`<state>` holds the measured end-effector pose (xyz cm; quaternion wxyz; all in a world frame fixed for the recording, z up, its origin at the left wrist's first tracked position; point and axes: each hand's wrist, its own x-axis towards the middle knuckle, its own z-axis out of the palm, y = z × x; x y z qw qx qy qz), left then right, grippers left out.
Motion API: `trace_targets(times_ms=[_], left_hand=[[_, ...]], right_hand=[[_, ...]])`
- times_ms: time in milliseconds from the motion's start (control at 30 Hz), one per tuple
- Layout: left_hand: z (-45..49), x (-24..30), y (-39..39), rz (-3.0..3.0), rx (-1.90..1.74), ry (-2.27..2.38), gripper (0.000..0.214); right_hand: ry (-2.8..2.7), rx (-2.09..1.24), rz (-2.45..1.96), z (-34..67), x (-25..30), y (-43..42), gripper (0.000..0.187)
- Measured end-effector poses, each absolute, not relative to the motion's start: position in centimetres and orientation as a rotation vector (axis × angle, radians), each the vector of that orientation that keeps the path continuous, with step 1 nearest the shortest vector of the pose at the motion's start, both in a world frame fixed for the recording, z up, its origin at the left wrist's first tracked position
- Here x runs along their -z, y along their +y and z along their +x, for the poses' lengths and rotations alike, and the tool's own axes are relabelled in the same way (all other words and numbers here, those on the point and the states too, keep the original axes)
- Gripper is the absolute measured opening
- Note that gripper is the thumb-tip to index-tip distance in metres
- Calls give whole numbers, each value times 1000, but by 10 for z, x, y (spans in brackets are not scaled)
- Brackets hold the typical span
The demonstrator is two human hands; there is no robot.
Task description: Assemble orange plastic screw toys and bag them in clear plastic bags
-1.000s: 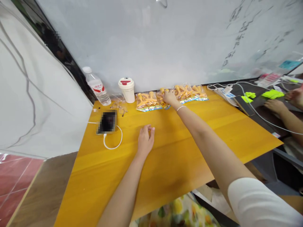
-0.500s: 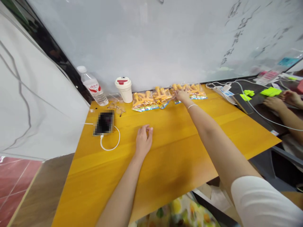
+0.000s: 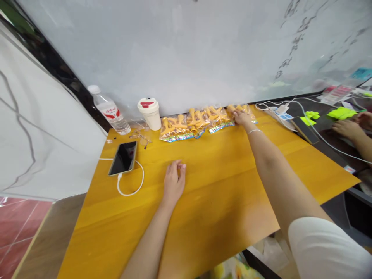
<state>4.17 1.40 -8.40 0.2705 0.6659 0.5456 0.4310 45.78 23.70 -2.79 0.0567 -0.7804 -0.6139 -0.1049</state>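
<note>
A row of clear plastic bags of orange-yellow plastic pieces (image 3: 176, 128) lies along the back of the wooden table (image 3: 209, 186). My right hand (image 3: 240, 116) reaches to the rightmost bag (image 3: 249, 112), its fingers bent over the bag's left side; the fingertips are partly hidden among the wrapping. Just left of that hand lies another such bag (image 3: 217, 118). My left hand (image 3: 174, 180) rests on the tabletop in front of the row, loosely curled with thumb and fingers apart, and holds nothing.
At the back left stand a water bottle (image 3: 112, 112) and a lidded white cup (image 3: 150, 114). Glasses (image 3: 141, 137) and a phone (image 3: 123, 158) with a white cable lie nearby. To the right are a power strip (image 3: 280, 114), yellow-green pieces (image 3: 341, 113) and another person's hands (image 3: 347, 128).
My right hand has moved right, from the neighbouring bag to the rightmost one. My left hand stays resting on the table. The view has shifted slightly.
</note>
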Motion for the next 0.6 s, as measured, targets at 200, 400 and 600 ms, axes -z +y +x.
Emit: trace_targets(times_ms=[200,400,600], left_hand=[[41,85,15,1789,-1152,1488,31],[38,87,18,1774,-1156,1491,33],[37,88,24,1787,-1179,1532,32]], right_hand=[[-1823,97,-2275,450,44,242,59],[-1646,46,-2226,420,47,211,64],[-1712,-157,-2432,407,72,124,79]])
